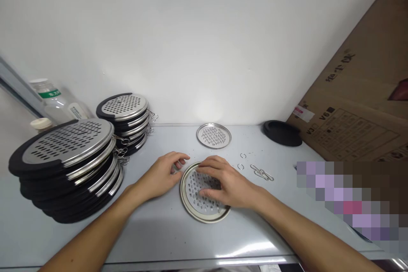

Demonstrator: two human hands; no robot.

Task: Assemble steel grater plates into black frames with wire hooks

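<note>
A round metal grater disc (199,202) lies on the table in front of me, with raised holes and a wide pale metal rim. My right hand (219,180) is over its right side, fingers and thumb spread and touching or just above the surface. Part of the disc is hidden beneath it. Just left of the rim, my left hand (167,174) is open with curved fingers and holds nothing. Farther back lies another metal grater disc (214,136). Two small wire rings (240,166) and bent wire hooks (262,172) lie to the right.
Two stacks of black-edged perforated discs, a front stack (66,144) and a rear stack (124,108), stand at left beside a clear bottle (52,100). Black round parts (283,133) lie at back right against a large cardboard box (357,93). A white wall (204,51) rises behind.
</note>
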